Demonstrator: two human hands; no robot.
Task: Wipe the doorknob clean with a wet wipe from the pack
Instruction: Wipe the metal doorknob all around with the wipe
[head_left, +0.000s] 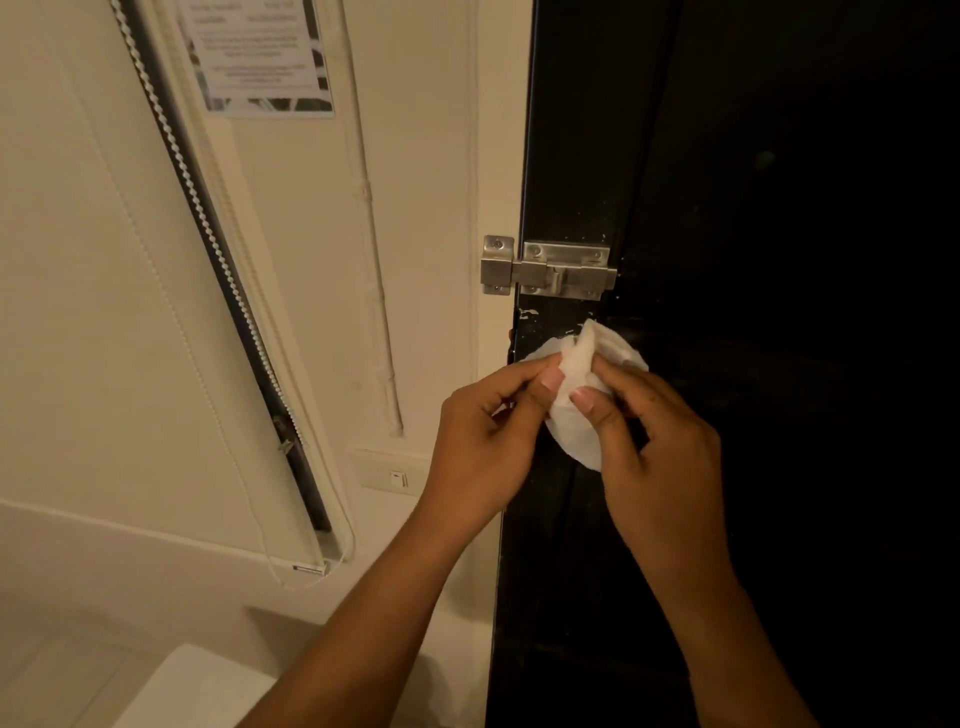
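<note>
— Wipe position?
— I see the wet wipe bunched against the black door, below the metal latch bolt; it hides any doorknob.
— Grip?
— My left hand and right hand both pinch the wipe, thumbs and fingertips clamped on its folds.

Looks like a room in a home or rented lodging, seen at its doorway. Black door with chipped paint near the edge, fastened by a metal slide bolt to a cream frame. Cream wall alongside, with a roller blind and its bead chain, a printed notice stuck up, and a white rocker switch below.
</note>
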